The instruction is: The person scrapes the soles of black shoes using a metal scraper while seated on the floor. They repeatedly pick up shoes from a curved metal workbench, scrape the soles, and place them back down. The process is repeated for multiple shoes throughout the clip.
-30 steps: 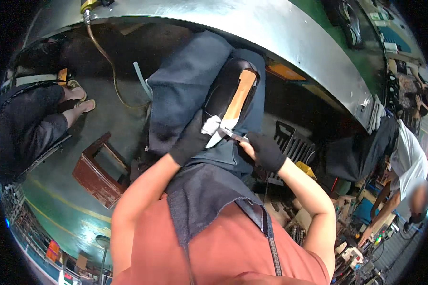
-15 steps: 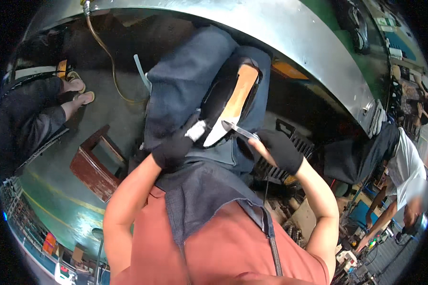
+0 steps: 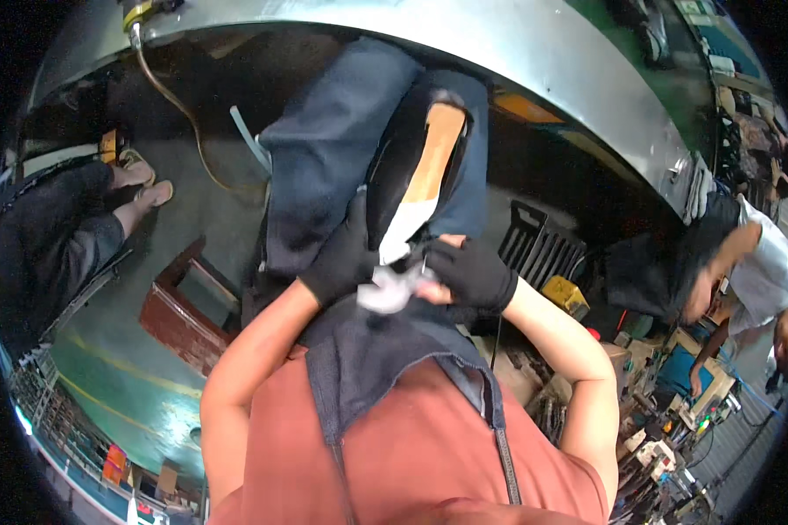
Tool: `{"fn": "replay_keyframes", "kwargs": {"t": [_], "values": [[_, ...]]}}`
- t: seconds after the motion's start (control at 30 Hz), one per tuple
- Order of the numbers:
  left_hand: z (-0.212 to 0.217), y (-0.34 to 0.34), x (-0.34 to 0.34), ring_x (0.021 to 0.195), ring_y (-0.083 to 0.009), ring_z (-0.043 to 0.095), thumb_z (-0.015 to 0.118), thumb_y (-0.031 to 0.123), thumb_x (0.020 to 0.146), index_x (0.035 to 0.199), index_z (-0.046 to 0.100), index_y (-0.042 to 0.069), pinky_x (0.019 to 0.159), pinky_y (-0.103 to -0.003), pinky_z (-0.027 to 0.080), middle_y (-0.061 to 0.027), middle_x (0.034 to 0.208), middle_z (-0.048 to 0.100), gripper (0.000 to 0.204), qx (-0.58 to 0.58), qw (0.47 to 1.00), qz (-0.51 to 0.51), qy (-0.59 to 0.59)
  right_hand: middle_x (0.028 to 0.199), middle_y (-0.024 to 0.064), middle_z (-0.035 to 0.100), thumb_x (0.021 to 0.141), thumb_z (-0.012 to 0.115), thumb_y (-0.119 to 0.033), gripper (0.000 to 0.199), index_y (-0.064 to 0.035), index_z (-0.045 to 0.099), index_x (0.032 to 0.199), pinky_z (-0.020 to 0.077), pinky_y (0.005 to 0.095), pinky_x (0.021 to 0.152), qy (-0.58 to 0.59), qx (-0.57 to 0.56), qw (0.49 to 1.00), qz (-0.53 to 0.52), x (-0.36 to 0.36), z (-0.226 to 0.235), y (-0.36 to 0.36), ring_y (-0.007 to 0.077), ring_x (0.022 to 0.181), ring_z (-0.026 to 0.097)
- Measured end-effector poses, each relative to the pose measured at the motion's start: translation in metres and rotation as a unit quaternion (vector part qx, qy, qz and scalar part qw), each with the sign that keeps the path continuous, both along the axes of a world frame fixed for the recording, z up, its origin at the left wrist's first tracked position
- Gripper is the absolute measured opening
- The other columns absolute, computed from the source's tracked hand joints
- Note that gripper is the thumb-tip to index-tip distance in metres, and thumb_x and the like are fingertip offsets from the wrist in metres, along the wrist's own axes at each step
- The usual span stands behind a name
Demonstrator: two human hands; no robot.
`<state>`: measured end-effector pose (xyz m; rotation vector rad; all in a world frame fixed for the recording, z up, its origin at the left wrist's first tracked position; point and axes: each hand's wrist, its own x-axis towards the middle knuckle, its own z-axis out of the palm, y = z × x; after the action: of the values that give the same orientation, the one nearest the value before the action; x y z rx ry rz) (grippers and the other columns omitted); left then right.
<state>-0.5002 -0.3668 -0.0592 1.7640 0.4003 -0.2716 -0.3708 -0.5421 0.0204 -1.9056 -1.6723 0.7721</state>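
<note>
A black shoe (image 3: 395, 171) lies sole up across my lap, its toe towards me, with a tan and white insole-shaped piece (image 3: 425, 175) along its underside. My left hand (image 3: 341, 254), in a black glove, is closed around the left side of the toe. Close by on the right, my right hand (image 3: 474, 273), also gloved with bare fingertips, is bent in at the toe. A blurred white scrap (image 3: 389, 291) shows between the hands below the toe. Motion smears the right fingertips, and the knife seen before cannot be made out.
A metal bench (image 3: 517, 52) curves across in front of me. A dark cloth (image 3: 333, 114) covers my legs. To the left are a reddish wooden stool (image 3: 179, 315), a hose (image 3: 184, 114) and a seated person's legs (image 3: 105, 201). A black plastic chair (image 3: 543, 245) and a co-worker (image 3: 757, 262) are at right.
My right hand has come left and down to the toe, and the knife is no longer distinct. The left hand has shifted slightly around the toe. The co-worker's arms have moved.
</note>
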Motion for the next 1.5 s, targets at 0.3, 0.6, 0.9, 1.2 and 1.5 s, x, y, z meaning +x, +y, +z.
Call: {"fn": "replay_keyframes", "kwargs": {"t": [0.3, 0.6, 0.9, 1.2, 1.5], "values": [[-0.012, 0.004, 0.000, 0.127, -0.0347, 0.039, 0.071, 0.028, 0.079, 0.138, 0.016, -0.007, 0.104, -0.038, 0.032, -0.0280, 0.134, 0.037, 0.088, -0.127, 0.991, 0.006, -0.052, 0.065, 0.0149, 0.055, 0.091, 0.054, -0.024, 0.027, -0.0010, 0.055, 0.078, 0.0392, 0.0388, 0.056, 0.119, -0.184, 0.921, -0.322, 0.009, 0.009, 0.004, 0.0273, 0.057, 0.049], [-0.015, 0.001, 0.000, 0.125, -0.0336, 0.041, 0.070, 0.024, 0.081, 0.140, 0.014, -0.008, 0.102, -0.037, 0.035, -0.0272, 0.134, 0.038, 0.087, -0.068, 0.992, 0.033, -0.100, 0.062, 0.0152, 0.047, 0.093, 0.049, -0.019, 0.025, 0.0005, 0.054, 0.078, 0.0391, 0.0370, 0.056, 0.136, -0.066, 0.932, -0.330, -0.024, 0.018, 0.000, 0.0263, 0.054, 0.045], [0.028, 0.015, -0.009, 0.123, -0.0385, 0.045, 0.069, 0.027, 0.079, 0.140, 0.021, -0.004, 0.100, -0.039, 0.038, -0.0300, 0.133, 0.041, 0.084, 0.148, 0.986, -0.025, -0.074, 0.070, 0.0158, 0.055, 0.097, 0.042, -0.028, 0.034, 0.0018, 0.053, 0.085, 0.0430, 0.0371, 0.060, 0.219, -0.092, 0.898, -0.370, -0.031, -0.024, -0.013, 0.0242, 0.062, 0.051], [0.119, 0.081, 0.071, 0.112, -0.0272, 0.053, 0.077, 0.017, 0.073, 0.124, 0.046, 0.000, 0.096, -0.037, 0.043, -0.0164, 0.119, 0.055, 0.062, 0.050, 0.953, 0.135, -0.268, 0.073, 0.0035, 0.053, 0.098, 0.041, -0.027, 0.031, -0.0006, 0.055, 0.087, 0.0420, 0.0292, 0.062, 0.361, -0.113, 0.838, -0.393, -0.050, 0.013, -0.042, 0.0145, 0.065, 0.048], [0.004, 0.007, 0.025, 0.132, -0.0358, 0.034, 0.068, 0.038, 0.081, 0.136, 0.029, -0.011, 0.108, -0.039, 0.028, -0.0300, 0.139, 0.035, 0.083, 0.026, 0.989, -0.021, -0.142, 0.085, 0.0132, 0.063, 0.094, 0.046, -0.030, 0.033, -0.0006, 0.062, 0.101, 0.0481, 0.0377, 0.071, 0.154, -0.232, 0.945, -0.173, 0.038, 0.041, -0.028, 0.0243, 0.076, 0.061]]}}
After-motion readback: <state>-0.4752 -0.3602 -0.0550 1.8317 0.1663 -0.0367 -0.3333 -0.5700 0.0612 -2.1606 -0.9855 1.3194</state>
